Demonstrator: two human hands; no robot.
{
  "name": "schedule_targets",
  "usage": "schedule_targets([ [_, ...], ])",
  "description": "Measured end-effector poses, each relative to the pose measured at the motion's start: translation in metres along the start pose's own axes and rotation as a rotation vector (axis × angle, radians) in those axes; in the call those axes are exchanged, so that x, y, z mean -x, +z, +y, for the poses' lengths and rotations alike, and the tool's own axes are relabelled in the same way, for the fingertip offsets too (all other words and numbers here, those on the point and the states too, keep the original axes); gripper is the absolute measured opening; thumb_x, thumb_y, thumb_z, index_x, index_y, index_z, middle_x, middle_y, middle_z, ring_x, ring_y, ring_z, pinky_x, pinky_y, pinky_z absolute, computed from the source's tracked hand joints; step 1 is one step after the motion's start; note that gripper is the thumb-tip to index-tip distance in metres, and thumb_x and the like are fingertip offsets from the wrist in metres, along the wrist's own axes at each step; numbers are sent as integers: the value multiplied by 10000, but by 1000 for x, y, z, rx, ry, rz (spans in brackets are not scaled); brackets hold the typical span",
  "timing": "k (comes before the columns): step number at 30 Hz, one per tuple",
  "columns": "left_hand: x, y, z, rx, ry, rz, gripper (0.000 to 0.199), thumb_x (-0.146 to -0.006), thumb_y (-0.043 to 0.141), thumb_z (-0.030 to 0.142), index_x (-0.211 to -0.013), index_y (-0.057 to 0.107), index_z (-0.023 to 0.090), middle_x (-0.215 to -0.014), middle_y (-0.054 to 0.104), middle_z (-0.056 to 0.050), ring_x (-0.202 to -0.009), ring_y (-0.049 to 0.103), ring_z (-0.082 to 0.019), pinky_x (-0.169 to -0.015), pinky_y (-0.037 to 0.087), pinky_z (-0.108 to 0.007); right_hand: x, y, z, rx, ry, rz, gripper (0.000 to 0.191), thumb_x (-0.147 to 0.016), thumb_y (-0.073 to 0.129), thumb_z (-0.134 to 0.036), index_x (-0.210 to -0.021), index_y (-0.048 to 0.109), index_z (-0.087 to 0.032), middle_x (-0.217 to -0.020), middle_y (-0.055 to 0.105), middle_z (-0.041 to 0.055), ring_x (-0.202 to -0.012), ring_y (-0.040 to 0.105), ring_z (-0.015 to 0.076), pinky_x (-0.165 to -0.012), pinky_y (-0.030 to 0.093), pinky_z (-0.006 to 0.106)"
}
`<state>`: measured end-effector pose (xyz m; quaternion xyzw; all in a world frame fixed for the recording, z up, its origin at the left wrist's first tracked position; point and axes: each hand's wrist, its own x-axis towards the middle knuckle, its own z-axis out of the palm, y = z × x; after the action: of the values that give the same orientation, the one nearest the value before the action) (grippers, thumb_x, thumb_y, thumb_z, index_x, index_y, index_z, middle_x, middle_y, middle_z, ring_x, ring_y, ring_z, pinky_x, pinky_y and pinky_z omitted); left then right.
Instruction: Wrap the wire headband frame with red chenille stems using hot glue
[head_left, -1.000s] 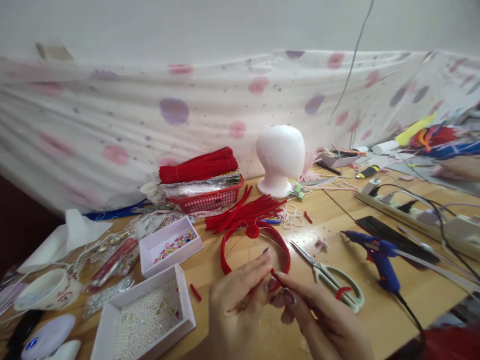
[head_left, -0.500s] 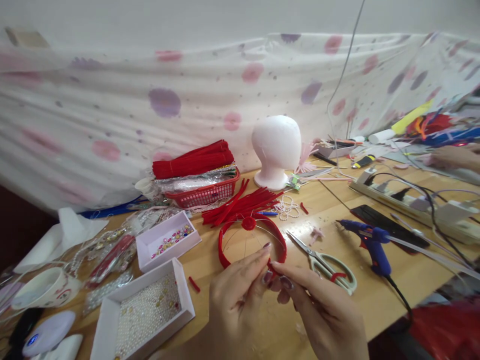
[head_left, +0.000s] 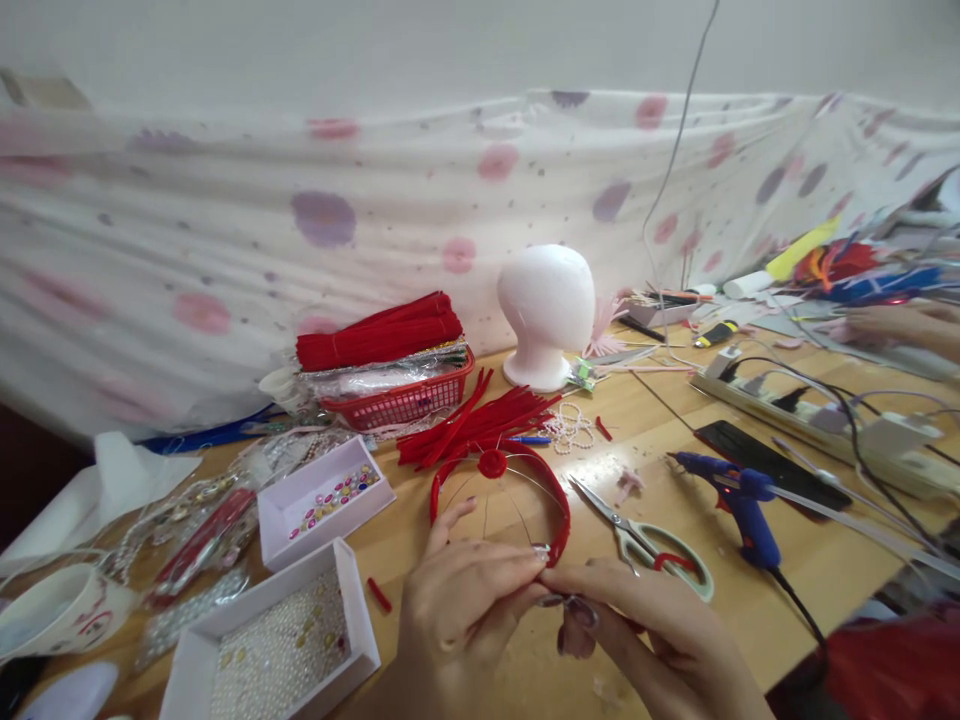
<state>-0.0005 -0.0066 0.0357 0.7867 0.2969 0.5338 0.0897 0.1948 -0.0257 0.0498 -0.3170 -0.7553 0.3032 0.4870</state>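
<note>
A round red fuzzy hoop (head_left: pixel 564 500), wrapped like chenille stem, lies in front of me with thin wires across it and a small red disc (head_left: pixel 492 463) at its far side. My left hand (head_left: pixel 472 595) is closed on the hoop's near edge, thumb and fingers pinched together, one finger lifted. Right beside it, my right hand (head_left: pixel 637 615) pinches at the same near edge, fingertips touching those of the left. A bit of red shows under the right fingers; the fingertips hide the exact spot they grip.
Scissors (head_left: pixel 637 535) and a blue glue gun (head_left: pixel 739 490) lie to the right, near a power strip (head_left: pixel 795 420). White boxes of pearls (head_left: pixel 277 640) and gems (head_left: pixel 330 500) stand left. Behind are red stems (head_left: pixel 480 420), a red basket (head_left: pixel 405 400) and a foam head (head_left: pixel 545 310). Another person's hand (head_left: pixel 907 328) is far right.
My left hand has flattened over the near edge, with one finger now raised. Both hands stay together at the hoop. The view has shifted slightly.
</note>
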Motion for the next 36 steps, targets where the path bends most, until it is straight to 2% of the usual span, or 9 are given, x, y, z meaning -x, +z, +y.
schedule_targets([
  [5,-3,-1,0,-19,-7,49,106,-958,603,222,-1025,680,251,-862,800,19,-710,756,-130,-1097,469,-449,3,3,2,6,7,7,386,-987,492,-141,-1268,655,-351,-735,734,-25,-628,698,106,-663,594,184],
  [9,-10,-6,2,-16,22,-30,73,-957,607,210,-1004,657,235,-842,794,31,-696,749,-115,-1138,420,-459,3,5,0,-20,48,0,348,-1006,462,-189,-1250,673,-320,-724,730,0,-624,699,127,-645,600,215],
  [13,-15,-9,5,-6,19,-31,83,-979,572,226,-967,654,228,-797,786,37,-646,737,-105,-1114,450,-457,2,5,-1,-21,70,-18,349,-997,468,-177,-1236,677,-323,-714,724,-7,-607,688,122,-612,580,201],
  [20,-6,-1,-2,33,-62,-96,51,-938,632,183,-950,674,209,-817,788,33,-697,741,-98,-1061,496,-395,-3,-4,2,47,47,-74,423,-956,472,-72,-1222,660,-341,-721,706,-37,-638,670,97,-625,520,176],
  [27,-5,4,-3,29,-43,-78,79,-956,607,198,-905,667,193,-779,779,22,-647,724,-97,-982,529,-363,6,-6,3,91,130,-99,345,-974,455,-119,-1192,664,-286,-715,710,-19,-636,669,122,-611,511,203],
  [36,2,4,-7,67,-18,-161,51,-959,597,171,-929,638,178,-783,759,18,-677,712,-91,-1030,446,-360,8,-3,-1,136,147,-86,323,-961,473,-126,-1144,665,-311,-680,694,-40,-588,652,114,-572,494,189],
])
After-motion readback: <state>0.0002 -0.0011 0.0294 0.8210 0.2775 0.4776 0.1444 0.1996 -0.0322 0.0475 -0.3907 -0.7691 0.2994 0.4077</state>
